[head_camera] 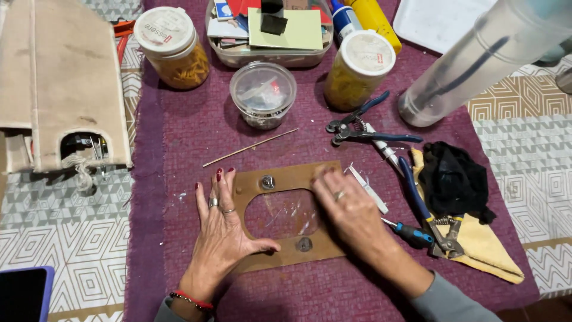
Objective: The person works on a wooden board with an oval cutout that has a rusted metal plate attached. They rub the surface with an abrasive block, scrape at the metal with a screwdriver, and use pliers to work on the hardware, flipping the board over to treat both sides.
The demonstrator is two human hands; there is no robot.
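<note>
A flat brown cardboard frame point(286, 177) with a rounded rectangular cut-out lies on the purple cloth point(179, 131). Two round metal pieces sit on it, one at the top point(268, 182) and one at the bottom point(304, 244). My left hand point(221, 229) presses flat on the frame's left side, fingers spread, thumb along the cut-out's lower edge. My right hand point(351, 211) lies flat on the frame's right side. Neither hand grips anything.
A thin wooden skewer point(250, 147), blue-handled pliers point(363, 128), a second pair of pliers point(429, 217) and a small screwdriver point(411, 234) lie nearby. Behind them stand two lidded jars point(173, 45) point(360, 68), a small clear tub point(263, 94), a supply tray point(271, 33), a clear tube point(476, 59), a black cloth point(453, 179) and a cardboard house point(65, 83).
</note>
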